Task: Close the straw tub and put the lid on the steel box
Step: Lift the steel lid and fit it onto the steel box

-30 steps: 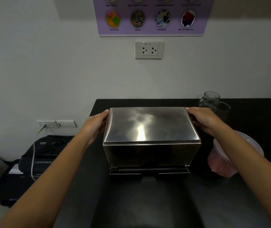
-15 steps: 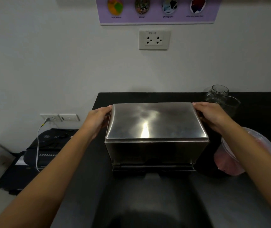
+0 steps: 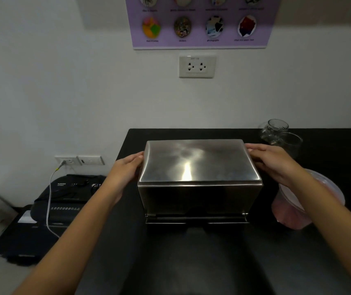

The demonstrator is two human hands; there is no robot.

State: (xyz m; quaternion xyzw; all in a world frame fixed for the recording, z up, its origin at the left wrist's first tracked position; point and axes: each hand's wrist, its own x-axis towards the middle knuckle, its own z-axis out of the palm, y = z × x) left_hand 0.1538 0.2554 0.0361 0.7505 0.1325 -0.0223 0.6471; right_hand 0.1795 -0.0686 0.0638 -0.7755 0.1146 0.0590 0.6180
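Observation:
The steel box stands in the middle of the black counter, and its shiny steel lid sits flat on top of it. My left hand holds the lid's left end, fingers against the edge. My right hand holds the right end the same way. The straw tub, clear plastic with pink contents, is just right of the box under my right forearm. A clear lid lies over its top; I cannot tell whether it is pressed down.
Two clear glass jars stand at the back right of the counter near the wall. A black shredder with a white cable sits on the floor to the left, below the counter edge. A wall socket is above the box.
Both hands stay at the lid's ends and the lid stays on the box. Only the view has shifted slightly.

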